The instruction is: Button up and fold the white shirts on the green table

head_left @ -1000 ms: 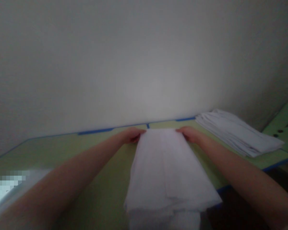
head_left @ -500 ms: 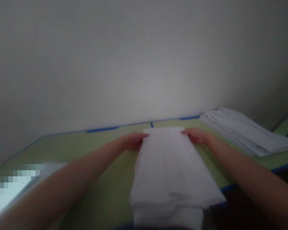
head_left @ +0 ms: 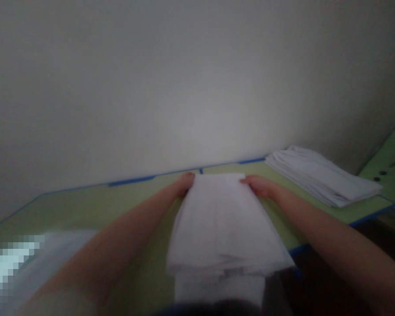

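Observation:
A folded white cloth [head_left: 217, 219] lies lengthwise in front of me, narrow at its far end and wider at the near end. Its lower layers hang past the table's near edge. My left hand [head_left: 185, 182] grips the far left corner, fingers mostly hidden behind the fabric. At the far right corner, my right hand [head_left: 259, 186] pinches the cloth with the thumb near the top. Blur hides the finer folds, and what kind of cloth item it is cannot be made out.
A stack of folded white cloths [head_left: 322, 175] lies at the right on the green table [head_left: 134, 193], which has blue edging. More pale material [head_left: 59, 250] sits at the lower left, partly pixelated. A plain wall [head_left: 184, 87] rises behind. Another green surface [head_left: 390, 175] stands far right.
The view has shifted slightly, so the cloth and stack appear further left. My left thumb no longer lies over the cloth's top; that hand is now at the corner's side. The right hand keeps its grip.

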`<state>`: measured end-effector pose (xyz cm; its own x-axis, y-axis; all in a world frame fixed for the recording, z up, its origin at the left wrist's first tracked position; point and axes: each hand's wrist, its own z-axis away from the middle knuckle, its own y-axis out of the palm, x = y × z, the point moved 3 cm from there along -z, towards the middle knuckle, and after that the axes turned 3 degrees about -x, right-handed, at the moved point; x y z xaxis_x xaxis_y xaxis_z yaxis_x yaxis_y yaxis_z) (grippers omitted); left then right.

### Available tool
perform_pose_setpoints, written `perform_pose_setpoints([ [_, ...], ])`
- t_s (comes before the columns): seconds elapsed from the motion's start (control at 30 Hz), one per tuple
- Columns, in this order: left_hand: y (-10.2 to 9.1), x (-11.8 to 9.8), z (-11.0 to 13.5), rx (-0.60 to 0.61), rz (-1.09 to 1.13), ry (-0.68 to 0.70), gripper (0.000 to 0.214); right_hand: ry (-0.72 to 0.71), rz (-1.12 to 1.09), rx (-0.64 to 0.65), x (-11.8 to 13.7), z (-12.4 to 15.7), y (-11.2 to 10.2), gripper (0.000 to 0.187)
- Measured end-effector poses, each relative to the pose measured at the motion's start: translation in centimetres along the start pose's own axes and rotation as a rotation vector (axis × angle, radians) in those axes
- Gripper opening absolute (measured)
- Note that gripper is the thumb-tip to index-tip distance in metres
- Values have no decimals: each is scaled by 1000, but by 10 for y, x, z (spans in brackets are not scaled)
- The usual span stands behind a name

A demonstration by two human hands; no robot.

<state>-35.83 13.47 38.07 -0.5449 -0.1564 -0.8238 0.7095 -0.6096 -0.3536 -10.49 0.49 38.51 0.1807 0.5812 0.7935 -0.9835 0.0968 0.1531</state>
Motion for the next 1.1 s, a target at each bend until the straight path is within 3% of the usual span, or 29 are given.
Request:
perform_pose_setpoints([
  [0.17, 4, -2, 0, 66, 116, -119, 34, -37, 117, -20, 0, 19, -1, 16],
  [0.3, 1, 7, 18, 103, 288, -161, 29, -3, 254, -37, -12, 55, -6, 29],
  [0.37, -1, 17, 41, 117, 369, -192, 31, 23, 253, -25, -22, 80, -8, 37],
  [0.47, 0, 30, 94, 162, 379, -228, 42, 34, 193, -18, -39, 119, -5, 45],
  [0.57, 3, 34, 152, 165, 375, -235, 50, 42, 139, -1, -55, 149, 7, 52],
  [0.67, 6, 34, 191, 144, 370, -242, 57, -24, 126, 45, -64, 166, 24, 60],
  [0.77, 5, 32, 203, 128, 321, -226, 66, -108, 227, -22, -64, 169, 29, 63],
  [0.87, 2, 29, 203, 91, 221, -248, 68, -96, 320, -89, -60, 166, 23, 65],
  [1.0, 4, 25, 212, 114, 102, -289, 61, -16, 146, -19, -54, 167, 23, 64],
  [1.1, 9, 26, 225, 201, 63, -255, 62, -80, -40, -5, -54, 174, 33, 61],
])
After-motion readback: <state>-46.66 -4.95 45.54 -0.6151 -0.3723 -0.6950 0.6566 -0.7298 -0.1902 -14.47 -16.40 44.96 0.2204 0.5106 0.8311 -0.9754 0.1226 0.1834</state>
